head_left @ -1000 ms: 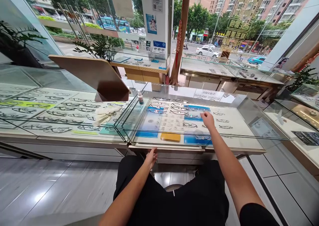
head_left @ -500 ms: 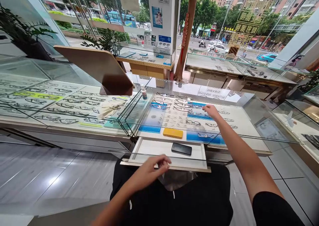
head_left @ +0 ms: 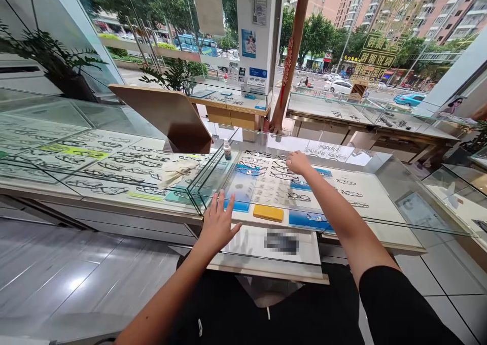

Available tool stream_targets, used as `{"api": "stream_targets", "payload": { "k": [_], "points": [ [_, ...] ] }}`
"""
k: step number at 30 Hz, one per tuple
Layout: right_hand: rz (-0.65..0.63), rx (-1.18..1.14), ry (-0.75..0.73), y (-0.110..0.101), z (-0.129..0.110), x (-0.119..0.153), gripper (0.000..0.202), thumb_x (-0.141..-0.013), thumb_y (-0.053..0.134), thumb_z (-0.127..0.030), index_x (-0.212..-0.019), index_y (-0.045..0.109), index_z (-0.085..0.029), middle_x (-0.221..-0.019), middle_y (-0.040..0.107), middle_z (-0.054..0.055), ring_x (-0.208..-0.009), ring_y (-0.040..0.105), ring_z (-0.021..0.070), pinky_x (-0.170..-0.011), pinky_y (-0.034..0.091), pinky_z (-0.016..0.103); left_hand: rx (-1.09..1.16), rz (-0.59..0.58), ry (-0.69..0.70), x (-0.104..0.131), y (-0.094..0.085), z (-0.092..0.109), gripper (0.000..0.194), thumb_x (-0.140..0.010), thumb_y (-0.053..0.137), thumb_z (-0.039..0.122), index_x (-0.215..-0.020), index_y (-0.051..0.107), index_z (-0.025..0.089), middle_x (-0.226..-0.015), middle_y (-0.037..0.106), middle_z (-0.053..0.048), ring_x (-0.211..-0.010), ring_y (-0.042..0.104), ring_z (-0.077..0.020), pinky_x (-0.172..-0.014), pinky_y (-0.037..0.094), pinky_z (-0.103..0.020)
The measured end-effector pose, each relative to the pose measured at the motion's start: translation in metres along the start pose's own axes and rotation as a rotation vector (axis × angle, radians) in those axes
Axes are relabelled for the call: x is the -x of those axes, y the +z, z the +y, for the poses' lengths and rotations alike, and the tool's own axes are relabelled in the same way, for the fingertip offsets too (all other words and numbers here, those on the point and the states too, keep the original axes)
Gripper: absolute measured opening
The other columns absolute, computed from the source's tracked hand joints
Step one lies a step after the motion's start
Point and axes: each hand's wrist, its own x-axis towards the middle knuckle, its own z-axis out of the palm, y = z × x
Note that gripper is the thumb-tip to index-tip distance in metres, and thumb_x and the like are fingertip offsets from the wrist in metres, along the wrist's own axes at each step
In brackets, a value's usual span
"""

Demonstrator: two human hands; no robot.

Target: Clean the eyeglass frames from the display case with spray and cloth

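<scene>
My left hand (head_left: 218, 223) is raised with fingers spread, above the left part of the pulled-out drawer (head_left: 254, 270) and by the front edge of the glass showcase (head_left: 262, 136). It holds nothing. Farther forward, my right hand (head_left: 299, 163) has its fingers curled together over the showcase, and whatever they may hold is hidden. Just left of those fingers lie dark-rimmed eyeglasses (head_left: 279, 176) in rows. Nearer me, round-rimmed eyeglasses (head_left: 299, 197) and a yellow glasses case (head_left: 268, 213) are in the showcase. A dark blurred-out object (head_left: 282, 243) lies in the drawer.
A small spray bottle (head_left: 227, 150) stands on the glass left of my right hand. Behind a tilted mirror-like board (head_left: 163, 111) runs more counter. A pale cloth (head_left: 177, 173) and many eyeglasses (head_left: 102, 187) are on the left. A wooden post (head_left: 291, 56) rises beyond.
My left hand has risen from above my lap to the showcase edge, its curled fingers now spread. My right hand has moved left over the glasses. The view has tilted slightly.
</scene>
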Motion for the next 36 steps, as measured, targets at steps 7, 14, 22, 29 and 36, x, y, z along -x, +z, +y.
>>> {"api": "stream_targets", "payload": {
  "k": [7,14,22,29,36],
  "points": [
    [-0.054,0.091,0.037,0.004,-0.018,-0.01,0.041,-0.1,0.05,-0.037,-0.119,0.078,-0.013,-0.136,0.071,0.022,-0.128,0.053,0.0408,-0.11,0.038,0.054,0.01,0.028,-0.061,0.002,-0.005,0.003,0.087,-0.088,0.072,0.043,-0.166,0.039,0.026,-0.174,0.022,-0.023,-0.159,0.024,-0.0458,-0.121,0.028,-0.063],
    [-0.008,0.059,0.081,-0.009,-0.032,0.007,0.044,-0.102,0.046,-0.034,-0.123,0.075,-0.008,-0.14,0.067,0.026,-0.131,0.051,0.0438,-0.11,0.038,0.057,0.022,0.009,-0.066,0.004,-0.003,0.002,0.09,-0.087,0.073,0.043,-0.167,0.035,0.027,-0.175,0.02,-0.022,-0.161,0.021,-0.0441,-0.12,0.03,-0.062],
    [0.039,-0.117,0.001,-0.073,-0.055,0.061,0.058,-0.109,0.035,-0.05,-0.147,0.062,-0.014,-0.163,0.051,0.013,-0.148,0.04,0.0342,-0.121,0.035,0.049,-0.005,0.126,-0.036,0.014,0.001,0.002,0.087,-0.095,0.061,0.039,-0.168,0.026,0.006,-0.174,0.017,-0.028,-0.162,0.022,-0.0421,-0.121,0.035,-0.057],
    [-0.393,-0.526,-0.311,-0.135,-0.103,0.175,0.062,-0.101,0.051,-0.068,-0.145,0.065,-0.026,-0.161,0.054,0.006,-0.15,0.045,0.0296,-0.127,0.031,0.049,-0.019,0.051,-0.057,0.019,-0.007,0.005,0.085,-0.094,0.066,0.042,-0.167,0.034,0.012,-0.174,0.017,-0.03,-0.159,0.026,-0.0465,-0.12,0.035,-0.059],
    [-0.754,-0.506,-0.334,-0.068,-0.134,0.241,0.07,-0.101,0.047,-0.07,-0.141,0.069,-0.017,-0.156,0.058,0.015,-0.15,0.045,0.0348,-0.124,0.035,0.049,-0.023,0.018,-0.051,0.021,-0.014,0.006,0.088,-0.094,0.067,0.042,-0.168,0.03,0.013,-0.172,0.018,-0.033,-0.159,0.025,-0.0489,-0.12,0.035,-0.059]
  ]
}}
